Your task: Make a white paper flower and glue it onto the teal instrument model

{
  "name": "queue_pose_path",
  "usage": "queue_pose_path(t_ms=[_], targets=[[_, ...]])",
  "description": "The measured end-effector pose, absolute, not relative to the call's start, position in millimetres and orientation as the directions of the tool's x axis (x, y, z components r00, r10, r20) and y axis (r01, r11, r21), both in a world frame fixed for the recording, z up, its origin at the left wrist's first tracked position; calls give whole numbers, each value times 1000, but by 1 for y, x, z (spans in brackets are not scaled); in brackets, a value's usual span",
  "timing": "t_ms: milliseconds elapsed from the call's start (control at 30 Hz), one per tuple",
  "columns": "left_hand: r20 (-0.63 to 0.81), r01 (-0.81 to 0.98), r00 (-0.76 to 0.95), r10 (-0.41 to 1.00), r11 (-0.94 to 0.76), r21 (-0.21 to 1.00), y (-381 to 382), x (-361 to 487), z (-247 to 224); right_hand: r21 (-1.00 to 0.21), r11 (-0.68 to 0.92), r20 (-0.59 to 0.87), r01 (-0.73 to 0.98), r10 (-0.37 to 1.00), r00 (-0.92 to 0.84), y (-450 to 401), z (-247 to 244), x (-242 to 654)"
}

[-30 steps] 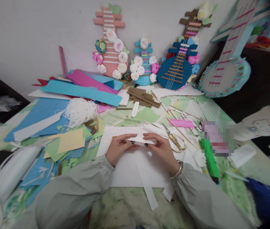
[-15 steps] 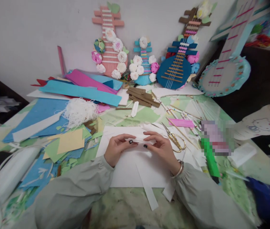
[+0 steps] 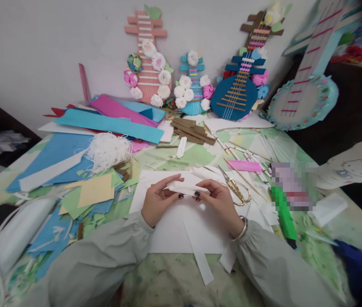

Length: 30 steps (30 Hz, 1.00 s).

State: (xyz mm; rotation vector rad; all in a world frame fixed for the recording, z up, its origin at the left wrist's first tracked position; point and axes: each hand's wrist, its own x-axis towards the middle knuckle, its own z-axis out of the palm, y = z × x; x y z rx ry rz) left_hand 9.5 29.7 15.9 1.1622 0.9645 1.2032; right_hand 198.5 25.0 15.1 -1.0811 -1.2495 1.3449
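Observation:
Between my two hands is a small piece of white paper [image 3: 184, 186], partly folded or curled and half hidden by the fingers. My left hand [image 3: 159, 199] pinches its left side between thumb and fingers. At its right side, my right hand [image 3: 221, 202] grips it the same way. Both hands are just above a large white sheet [image 3: 174, 234]. A narrow white paper strip [image 3: 198, 253] lies on that sheet and hangs past its near edge. Gold-handled scissors [image 3: 237, 189] lie to the right of my right hand, blades pointing away.
Decorated paper lutes, among them a dark blue one [image 3: 235, 96], lean on the wall. At the left are a heap of white string [image 3: 109, 151] and coloured paper scraps [image 3: 96, 189]. A pink strip [image 3: 243, 165], thin sticks and a green strip [image 3: 286, 219] lie at the right.
The white paper now shows more of its surface between my hands, tilted up and opened wider. My fingers have shifted slightly along it; the view has moved a little.

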Motion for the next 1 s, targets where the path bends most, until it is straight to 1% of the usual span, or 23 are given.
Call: queue_pose_path(t_ms=[100, 233, 300, 400, 500, 600, 733, 833, 1000], targets=[[16, -199, 137, 990, 11, 980, 30, 8, 19, -998, 63, 61, 25, 996, -71, 24, 15, 199], [-94, -111, 109, 990, 107, 988, 32, 7, 21, -967, 162, 159, 196, 987, -32, 22, 16, 200], [-107, -98, 104, 989, 117, 988, 33, 7, 20, -950, 206, 204, 235, 978, -30, 21, 17, 201], [-98, -131, 113, 989, 113, 985, 34, 6, 19, -956, 197, 196, 218, 980, -27, 22, 19, 202], [-161, -140, 138, 977, 180, 974, 35, 5, 19, -989, 105, 98, 108, 993, -62, 24, 20, 204], [-227, -139, 201, 953, 258, 956, 36, 2, 21, -1000, -14, -11, -17, 989, -147, 27, 22, 208], [-267, -119, 293, 918, 312, 943, 38, -1, 24, -992, -106, -89, -62, 968, -233, 30, 23, 212], [-263, -123, 352, 898, 323, 938, 38, 0, 25, -996, -89, -80, -21, 961, -266, 29, 24, 211], [-257, -161, 415, 873, 348, 923, 35, 4, 23, -978, 74, 39, 198, 984, -172, 25, 25, 206]])
